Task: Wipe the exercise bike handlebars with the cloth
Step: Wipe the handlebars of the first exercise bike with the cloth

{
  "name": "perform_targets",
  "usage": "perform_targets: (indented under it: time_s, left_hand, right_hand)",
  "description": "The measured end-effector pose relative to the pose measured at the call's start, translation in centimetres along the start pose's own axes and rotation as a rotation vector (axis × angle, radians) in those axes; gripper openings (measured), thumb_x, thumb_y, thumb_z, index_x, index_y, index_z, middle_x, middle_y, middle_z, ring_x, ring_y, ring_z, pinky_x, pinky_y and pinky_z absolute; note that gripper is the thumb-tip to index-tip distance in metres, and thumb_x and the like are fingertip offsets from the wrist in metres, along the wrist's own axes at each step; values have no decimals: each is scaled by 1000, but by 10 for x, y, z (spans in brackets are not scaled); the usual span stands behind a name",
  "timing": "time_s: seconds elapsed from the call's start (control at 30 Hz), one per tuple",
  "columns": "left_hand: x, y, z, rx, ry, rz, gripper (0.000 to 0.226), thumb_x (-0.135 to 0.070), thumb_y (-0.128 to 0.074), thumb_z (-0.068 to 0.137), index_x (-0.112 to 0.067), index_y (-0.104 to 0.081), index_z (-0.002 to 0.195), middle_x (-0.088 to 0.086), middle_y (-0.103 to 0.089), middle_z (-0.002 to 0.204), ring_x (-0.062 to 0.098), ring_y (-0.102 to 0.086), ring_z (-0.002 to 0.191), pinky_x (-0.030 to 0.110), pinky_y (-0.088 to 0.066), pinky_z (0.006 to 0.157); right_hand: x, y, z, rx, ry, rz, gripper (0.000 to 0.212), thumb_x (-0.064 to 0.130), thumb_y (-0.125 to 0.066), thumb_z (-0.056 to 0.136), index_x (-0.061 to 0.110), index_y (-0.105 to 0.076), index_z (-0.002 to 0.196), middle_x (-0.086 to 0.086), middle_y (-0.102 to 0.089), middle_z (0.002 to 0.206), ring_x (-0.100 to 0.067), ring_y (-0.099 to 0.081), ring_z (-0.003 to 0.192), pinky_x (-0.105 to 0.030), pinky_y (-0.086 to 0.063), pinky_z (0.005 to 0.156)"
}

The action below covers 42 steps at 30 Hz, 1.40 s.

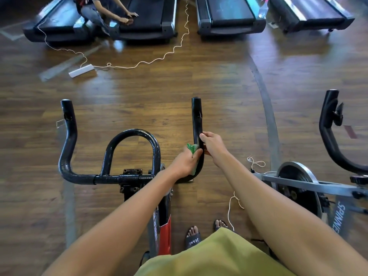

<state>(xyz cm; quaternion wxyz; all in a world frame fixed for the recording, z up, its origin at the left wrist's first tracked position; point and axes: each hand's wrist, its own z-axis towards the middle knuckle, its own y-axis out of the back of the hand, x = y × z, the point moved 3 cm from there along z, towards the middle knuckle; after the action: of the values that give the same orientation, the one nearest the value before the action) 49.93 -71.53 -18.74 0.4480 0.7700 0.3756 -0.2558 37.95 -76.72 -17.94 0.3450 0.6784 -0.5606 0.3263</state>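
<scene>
Wood floor (179,86), row of treadmills (147,14) at the far edge, another person sitting at the far-left one. My exercise bike (161,226) is near centre, a second bike (298,182) near right.

Handlebars (83,179): crossbar near, centre loop (135,132), left horn (69,132), right horn (197,120) running away from me.

Step in hand: wiping the right horn, at its lower bend where it curves up from the crossbar.

My left hand (184,163) is closed round the green cloth (192,148), bunched up, pressing it on the left side of the bend. My right hand (214,145) is just beyond it on the same horn, thumb over the tube and fingers round the right side, steadying it. Both hands are near each other, cloth between them and the bar.

Judgement: early to mid task. Only this bend has cloth on it; the upper right horn, loop, crossbar and left horn show no contact.

Next move needs: slide the cloth up toward the far tip, so the right hand has to shift up or let go. Wrap the cloth round the tube, since the far side gets missed otherwise.

Containers: none in view, no bucket or bottle.

Small stuff: cord (159,56) and white power strip (81,70) on the far floor, well apart from the bike.
</scene>
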Motion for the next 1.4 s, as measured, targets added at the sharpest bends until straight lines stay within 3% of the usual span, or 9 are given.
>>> perform_targets:
  time_s: [0.1, 0.2, 0.33, 0.53, 0.73, 0.87, 1.2, 1.33, 1.4]
  left_hand:
    - [3, 5, -11, 115, -28, 112, 62, -61, -34, 96, -11, -40, 133, 10, -62, 119, 26, -61, 106, 46, -47, 98]
    - [9, 20, -28, 321, -107, 382, 47, -56, -34, 102, -17, -43, 128, 7, -60, 122, 25, -58, 109, 43, -45, 100]
    - [10, 41, -43, 473, -207, 577, 37, -54, -35, 102, -20, -45, 109, 3, -60, 108, 20, -58, 96, 44, -47, 94]
    - [-4, 31, -48, 396, -229, 529, 33, -51, -38, 103, -18, -41, 108, 1, -58, 102, 19, -56, 90, 37, -46, 83]
    - [6, 41, -52, 401, -249, 638, 37, -54, -36, 102, -18, -43, 107, -4, -56, 97, 17, -57, 88, 39, -49, 84]
    - [-2, 31, -47, 394, -262, 537, 29, -49, -36, 104, -20, -40, 107, -4, -54, 98, 17, -54, 89, 35, -44, 83]
    - [5, 31, -42, 377, -238, 574, 39, -56, -33, 102, -19, -41, 110, 6, -62, 110, 24, -59, 96, 41, -47, 89]
    - [14, 37, -40, 394, -236, 573, 41, -61, -32, 99, -23, -44, 106, 1, -61, 103, 19, -59, 91, 43, -49, 89]
    - [12, 39, -41, 396, -204, 451, 37, -59, -33, 100, -25, -46, 104, -3, -58, 99, 15, -57, 89, 39, -49, 88]
  right_hand:
    - [2, 1, -1, 8, -2, 20, 28, 26, -51, 101, 16, -61, 125, -9, -70, 109, -28, -67, 104, -45, -57, 91]
    - [2, 2, -4, 28, -3, 29, 25, 25, -50, 103, 16, -61, 123, -9, -69, 111, -27, -66, 104, -43, -56, 92]
    - [1, 4, -3, 46, -1, 23, 27, 26, -50, 103, 17, -61, 126, -8, -70, 110, -26, -67, 104, -38, -57, 86]
    - [3, 3, -6, 32, 8, 27, 25, 26, -49, 104, 19, -59, 126, -6, -69, 112, -23, -65, 104, -35, -56, 84]
    - [3, 3, -7, 34, 1, 43, 27, 26, -49, 104, 18, -59, 128, -7, -70, 112, -24, -66, 104, -42, -56, 93]
    - [4, 2, -9, 27, -2, 50, 25, 26, -48, 104, 19, -58, 126, -6, -69, 112, -23, -65, 105, -40, -56, 91]
    - [6, 1, -12, 17, 6, 36, 25, 26, -47, 104, 19, -59, 125, -6, -69, 110, -24, -65, 103, -37, -57, 85]
    - [8, 2, -12, 35, -10, 24, 26, 26, -48, 104, 18, -59, 127, -7, -69, 111, -25, -65, 104, -40, -56, 90]
    - [7, 4, -14, 47, -46, 69, 26, 27, -51, 103, 18, -61, 126, -7, -69, 112, -26, -65, 106, -37, -57, 84]
